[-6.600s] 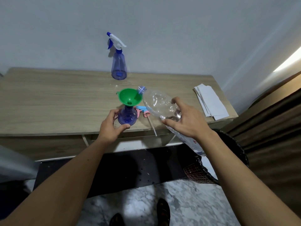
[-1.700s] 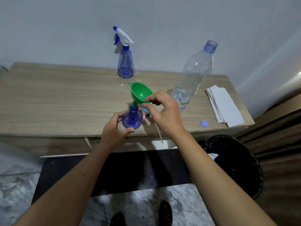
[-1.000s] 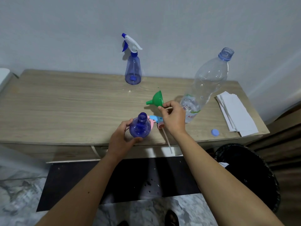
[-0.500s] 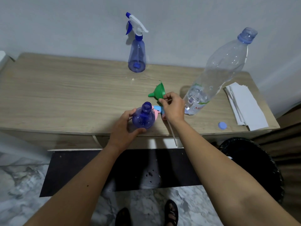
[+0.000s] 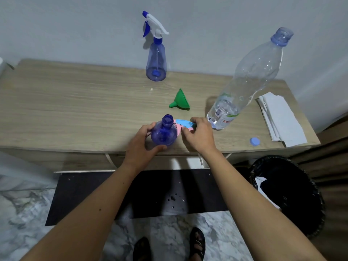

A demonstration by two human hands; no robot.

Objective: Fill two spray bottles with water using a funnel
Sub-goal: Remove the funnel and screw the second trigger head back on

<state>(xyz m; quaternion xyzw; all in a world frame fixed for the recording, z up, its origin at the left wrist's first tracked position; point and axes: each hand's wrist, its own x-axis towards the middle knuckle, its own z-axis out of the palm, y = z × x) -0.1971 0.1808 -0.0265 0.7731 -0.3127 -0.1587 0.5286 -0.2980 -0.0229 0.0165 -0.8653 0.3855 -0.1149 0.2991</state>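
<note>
Open bottle stands at surface front edge, left hand grip wrapped on its body. Right hand fingers pinching spray head just beside it. Head's light, rigid plastic w/ floppy tube; best held at collar. Funnel lies behind.

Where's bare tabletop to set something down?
The left half of the wooden table is bare, left of the capped blue spray bottle and green plastic funnel. The front centre-right is crowded: open blue bottle, both hands, clear water bottle, paper stack.

Folded papers, black bin, dark mat.
</note>
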